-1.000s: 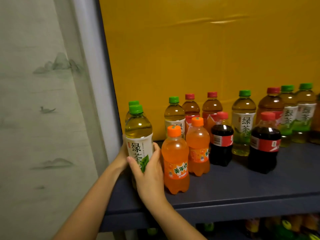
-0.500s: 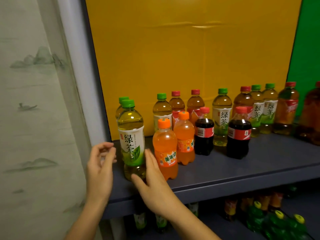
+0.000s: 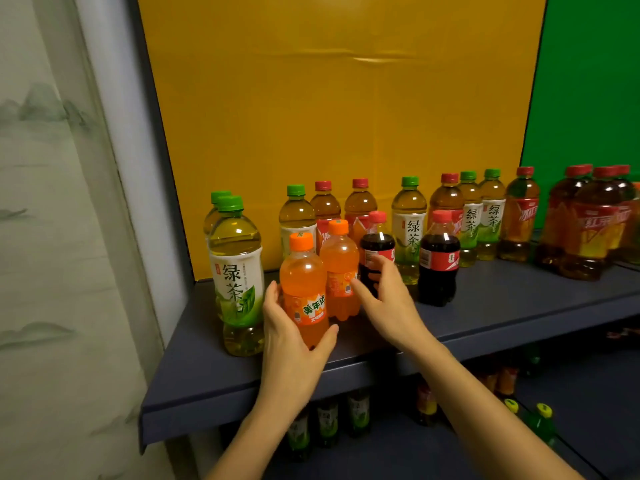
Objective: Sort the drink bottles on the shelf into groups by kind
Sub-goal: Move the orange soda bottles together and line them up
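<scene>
Left hand [image 3: 294,341]: wrapped round the lower body of the front orange bottle [image 3: 303,271], fingers on its left flank and thumb across the front near the base. The bottle stands near the front edge of the shelf [image 3: 519,299]. The low grip is judged to suit sliding or lifting it toward its own kind.

Right hand [image 3: 391,299]: spread and holding nothing. The thumb tip touches the second orange bottle [image 3: 339,258] and the fingers lie on the near cola bottle [image 3: 377,242] at its 3 o'clock. Which of the two it means to take cannot be told.

Layout: the green tea bottle [image 3: 237,265] stands at 9 o'clock of the held bottle, with another close behind it. A second cola bottle [image 3: 439,261] stands at 3 o'clock of the first. Green-capped and red-capped bottles alternate along the back, so sorting is judged at an early stage. A cluster of red-capped tea bottles [image 3: 588,230] sits at the far 3 o'clock end.

Labels: green tea reads 绿茶; the orange label reads 美年达; the red tea labels read 冰红茶, partly hidden. The cola label text is too small to read.
</scene>
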